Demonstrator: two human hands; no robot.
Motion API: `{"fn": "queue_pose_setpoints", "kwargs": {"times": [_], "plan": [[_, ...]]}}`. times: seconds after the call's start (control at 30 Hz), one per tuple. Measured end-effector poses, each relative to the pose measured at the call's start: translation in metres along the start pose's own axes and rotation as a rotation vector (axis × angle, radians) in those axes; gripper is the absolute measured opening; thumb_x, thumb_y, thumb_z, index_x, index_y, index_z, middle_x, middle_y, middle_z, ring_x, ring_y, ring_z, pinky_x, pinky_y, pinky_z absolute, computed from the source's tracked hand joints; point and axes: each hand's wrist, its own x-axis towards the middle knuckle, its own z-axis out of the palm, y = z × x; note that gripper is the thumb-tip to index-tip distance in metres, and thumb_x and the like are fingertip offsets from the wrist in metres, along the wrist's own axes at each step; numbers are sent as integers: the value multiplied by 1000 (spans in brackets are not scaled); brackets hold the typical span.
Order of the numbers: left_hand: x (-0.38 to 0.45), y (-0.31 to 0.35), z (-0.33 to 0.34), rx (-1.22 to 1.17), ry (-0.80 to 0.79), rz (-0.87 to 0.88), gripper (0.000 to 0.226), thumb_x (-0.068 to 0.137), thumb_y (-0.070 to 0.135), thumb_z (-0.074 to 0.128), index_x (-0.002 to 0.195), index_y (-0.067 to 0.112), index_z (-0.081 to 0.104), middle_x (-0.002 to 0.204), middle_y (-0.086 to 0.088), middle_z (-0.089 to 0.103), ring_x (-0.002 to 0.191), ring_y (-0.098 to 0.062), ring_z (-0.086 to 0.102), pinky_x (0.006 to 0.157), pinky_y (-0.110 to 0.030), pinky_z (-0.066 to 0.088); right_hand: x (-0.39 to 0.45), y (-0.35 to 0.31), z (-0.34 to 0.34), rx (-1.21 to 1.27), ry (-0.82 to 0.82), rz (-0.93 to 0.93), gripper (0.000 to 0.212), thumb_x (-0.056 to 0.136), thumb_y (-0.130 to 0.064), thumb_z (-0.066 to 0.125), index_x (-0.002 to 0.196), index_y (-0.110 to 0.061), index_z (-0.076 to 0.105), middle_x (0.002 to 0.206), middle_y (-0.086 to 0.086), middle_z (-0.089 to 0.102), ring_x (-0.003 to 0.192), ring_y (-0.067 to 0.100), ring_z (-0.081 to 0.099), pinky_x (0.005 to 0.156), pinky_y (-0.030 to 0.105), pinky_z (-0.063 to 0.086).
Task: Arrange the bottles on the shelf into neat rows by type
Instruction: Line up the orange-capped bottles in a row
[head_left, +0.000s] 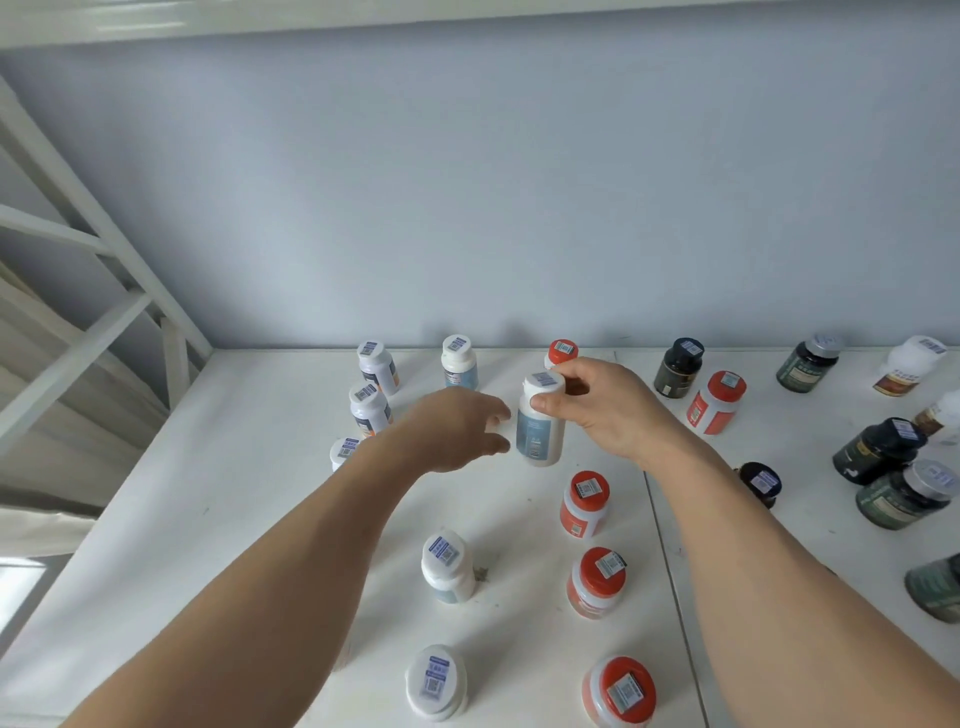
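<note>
in the head view, the right hand (605, 410) is pinching the cap of a white bottle with a blue label (540, 423), holding it upright near the middle of the white shelf (249, 499); whether its base is touching the surface is hard to tell. the left hand (457, 428) is reaching in just beside it, fingers spread and gripping nothing. white-capped bottles (448, 566) are standing toward the left edge, red-capped bottles (584, 503) are lining up right of them, and dark bottles (878, 449) are sitting toward the right edge.
</note>
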Motion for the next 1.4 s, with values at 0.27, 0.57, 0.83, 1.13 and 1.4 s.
{"fn": "queue_pose_setpoints", "kwargs": {"times": [0.27,0.57,0.83,1.13,1.4], "plan": [[-31,-48,-1,233,153,131,34,95,42,45,124,29,58,124,6,61,110,-20,57,87,-38,48,-10,-7,61,26,-30,54,37,76,-40,76,111,-34,63,101,-20,67,94,-1,62,82,27,50],[-44,-87,1,280,201,297,36,97,38,44,127,24,56,117,3,62,106,-22,58,83,-37,48,-21,-21,112,44,41,127,34,76,-37,78,105,-40,61,99,-25,67,92,-6,61,77,22,49],[-44,-93,9,233,174,287,37,96,38,45,128,22,55,121,2,61,108,-22,58,85,-39,50,-27,-18,133,44,36,173,33,78,-38,76,106,-44,59,99,-27,65,93,-8,59,72,15,43],[-42,-89,5,219,196,278,36,96,41,43,125,24,56,119,4,62,106,-21,59,78,-36,50,-26,-21,135,35,16,197,45,79,-31,77,119,-36,57,114,-17,64,107,6,59,89,29,46],[-19,-60,-7,229,226,287,35,96,42,43,120,22,59,120,5,61,106,-23,59,71,-33,47,-5,-18,74,47,124,157,54,78,-35,76,127,-21,57,128,-7,60,116,8,56,102,36,43]]}}
